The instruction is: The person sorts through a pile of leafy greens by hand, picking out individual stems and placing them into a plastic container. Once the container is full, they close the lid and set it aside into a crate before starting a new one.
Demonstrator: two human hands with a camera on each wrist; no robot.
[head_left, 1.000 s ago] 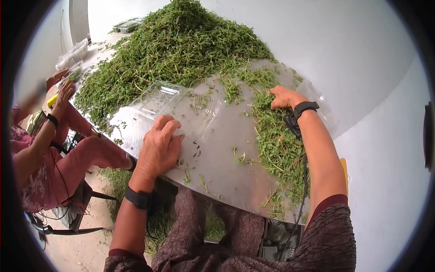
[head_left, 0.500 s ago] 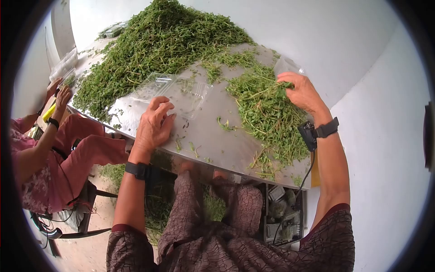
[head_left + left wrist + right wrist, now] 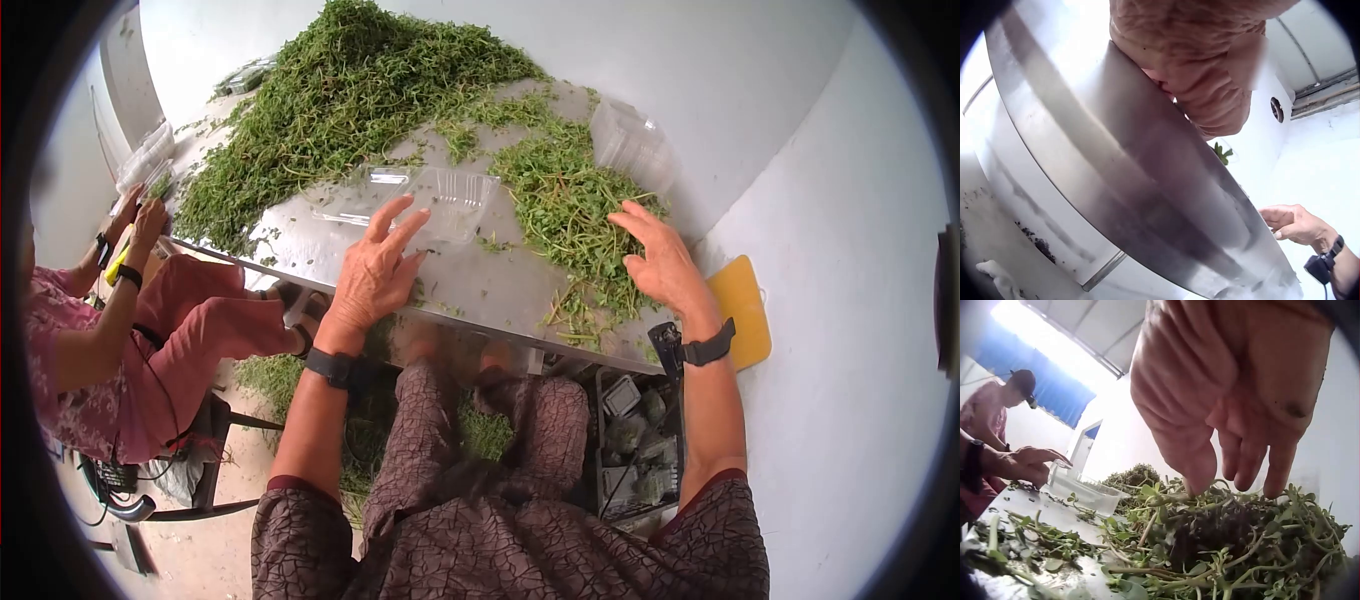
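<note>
A small heap of green stems lies on the right part of the metal table. My right hand is at its right edge, fingers spread; in the right wrist view the fingertips of that hand touch the top leaves and grip nothing. An open clear plastic box lies at the middle of the table. Just in front of it is my left hand, fingers loosely spread near the table's front edge; the right wrist view shows it beside the box, and whether it touches the box is unclear.
A large green pile covers the back left. More clear boxes stand at the back right. A yellow board leans by the right wall. Another person sits at the left, and a crate of filled boxes stands below the table.
My right hand has come back toward the table's right front, its fingers now spread, with no stems held. My left hand's fingers have extended beside the box. The head view has shifted.
</note>
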